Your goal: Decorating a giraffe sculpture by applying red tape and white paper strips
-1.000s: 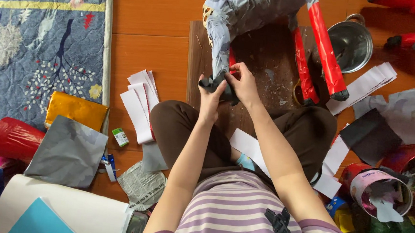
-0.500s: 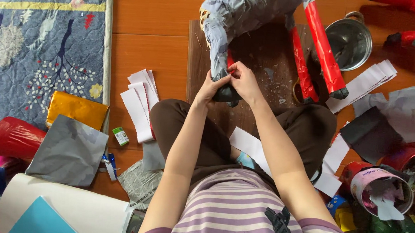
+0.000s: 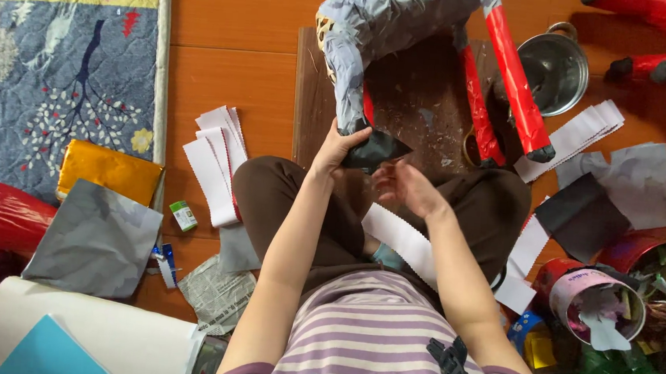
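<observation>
A white paper strip with a zigzag edge (image 3: 401, 239) lies across the person's lap. Just above it, the right hand (image 3: 405, 188) hangs with loosely spread fingers, holding nothing. The left hand (image 3: 337, 144) has its fingers closed round the foot of the grey, crinkled papier-mâché animal figure (image 3: 396, 16), pressing a black paper piece (image 3: 374, 151) there. The figure stands on a dark brown wooden board (image 3: 417, 99) on the floor; two legs are glossy red. Beyond the board sits one steel pot (image 3: 556, 70).
</observation>
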